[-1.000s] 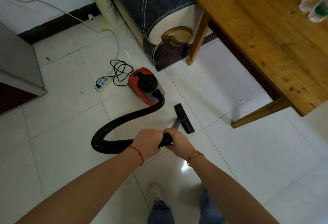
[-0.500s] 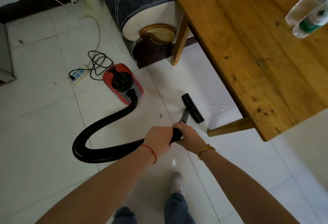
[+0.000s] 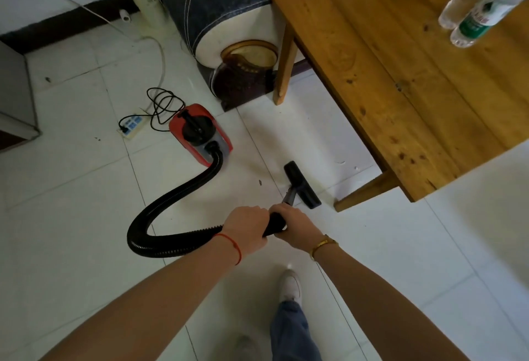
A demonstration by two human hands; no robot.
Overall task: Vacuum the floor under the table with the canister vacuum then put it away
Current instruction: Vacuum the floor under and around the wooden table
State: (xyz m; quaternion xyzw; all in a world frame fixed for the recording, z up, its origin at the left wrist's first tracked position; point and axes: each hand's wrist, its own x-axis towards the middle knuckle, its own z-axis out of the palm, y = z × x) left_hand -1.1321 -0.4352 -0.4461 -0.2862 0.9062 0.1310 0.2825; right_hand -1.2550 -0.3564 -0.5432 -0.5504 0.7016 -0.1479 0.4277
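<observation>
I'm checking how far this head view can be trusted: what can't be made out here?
- Floor under the wooden table: mostly hidden by the tabletop.
- Vacuum handle: covered by the left hand and right hand.
- Bottles: cut off by the top-right edge.
- Power strip: switch state too small to tell.

Two bottles [image 3: 481, 2] are cut off by the top edge, and the hands hide the hose [image 3: 171, 206] grip.

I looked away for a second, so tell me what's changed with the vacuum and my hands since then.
The floor nozzle has been pushed forward toward the table, now close to its near leg, and the person has stepped after it. Both the left hand and right hand keep gripping the hose handle. The red canister stays by the power strip.
</observation>
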